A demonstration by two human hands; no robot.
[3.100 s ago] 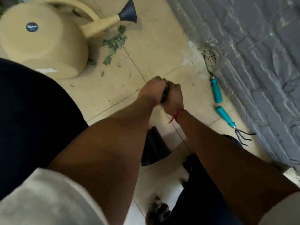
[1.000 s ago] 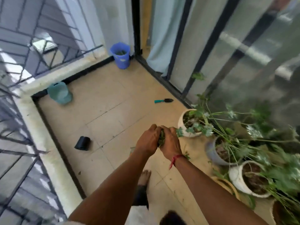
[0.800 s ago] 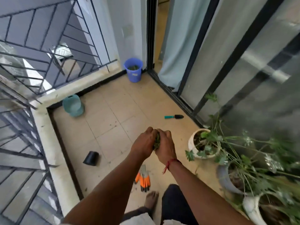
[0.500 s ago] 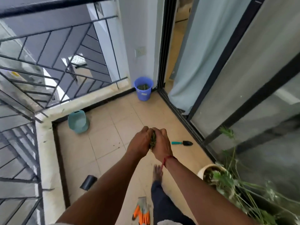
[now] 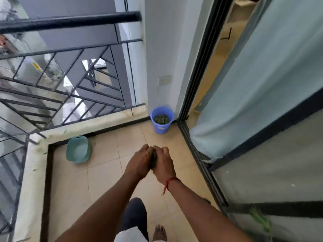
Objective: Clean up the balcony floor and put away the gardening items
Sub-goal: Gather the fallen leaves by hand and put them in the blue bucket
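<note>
Beige balcony floor (image 5: 103,172) tiles frame a clean-up in progress. A dark clump of plant clippings (image 5: 154,160) is pressed between a person's left hand (image 5: 139,161) and right hand (image 5: 164,165). The fingers of both curl around it in a closed, two-handed grip held out over the tiles. A red thread (image 5: 170,180) circles the right wrist just behind the grip.

Well ahead of the grip, tucked into the corner, stands a blue bucket (image 5: 160,129) already holding green clippings. Left of the grip and slightly ahead, a teal basin (image 5: 79,151) leans tipped against the low ledge, with a dark metal railing (image 5: 70,49) beyond it. To the grip's right run a sliding door track (image 5: 197,151) and a pale curtain (image 5: 253,102).

The step in hand appears to be carrying gathered debris to the bucket. The next move likely calls for closing the gap and bringing the grip squarely over the bucket's mouth. Both hands would part only there, so loose bits do not scatter back onto the tiles.
</note>
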